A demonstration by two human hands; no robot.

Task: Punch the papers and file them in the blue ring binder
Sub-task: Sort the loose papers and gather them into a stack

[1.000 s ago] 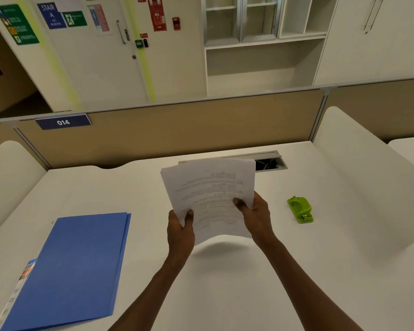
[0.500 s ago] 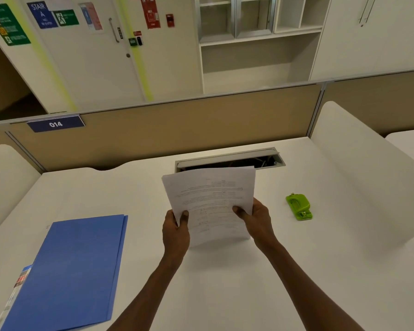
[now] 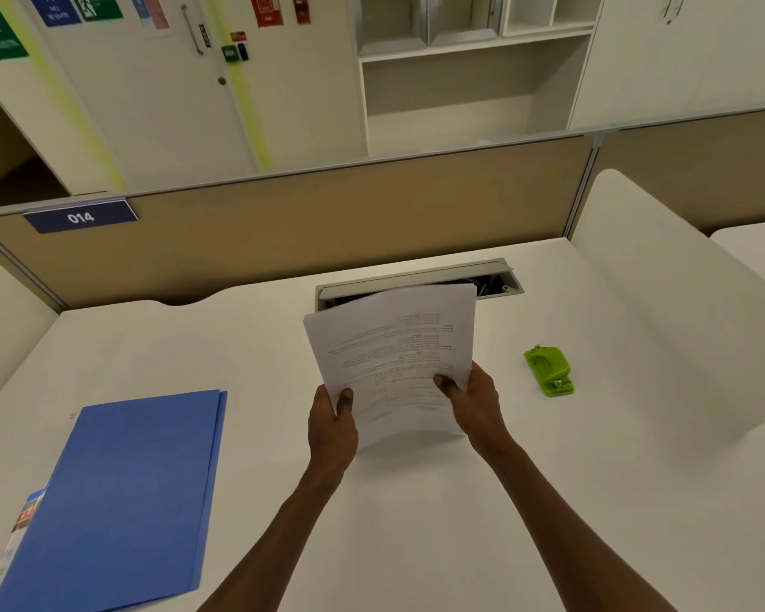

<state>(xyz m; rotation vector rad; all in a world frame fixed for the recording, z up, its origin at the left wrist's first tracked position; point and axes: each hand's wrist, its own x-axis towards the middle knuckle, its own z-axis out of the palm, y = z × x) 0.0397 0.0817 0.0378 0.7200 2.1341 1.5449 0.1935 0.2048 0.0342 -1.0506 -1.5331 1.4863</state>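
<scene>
The left hand (image 3: 332, 424) and right hand (image 3: 475, 401) are pinching the papers (image 3: 394, 360), probably light and floppy, at their lower corners, left of the green punch (image 3: 548, 371).

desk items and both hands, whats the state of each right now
papers: held up off the desk, slightly fanned
left hand: grips the papers' lower left edge
right hand: grips their lower right edge
blue ring binder: closed, flat
green hole punch: untouched
cable tray lid: open

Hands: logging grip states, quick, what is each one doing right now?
Left hand: grips the papers at their lower left.
Right hand: grips the same papers, lower right.
</scene>
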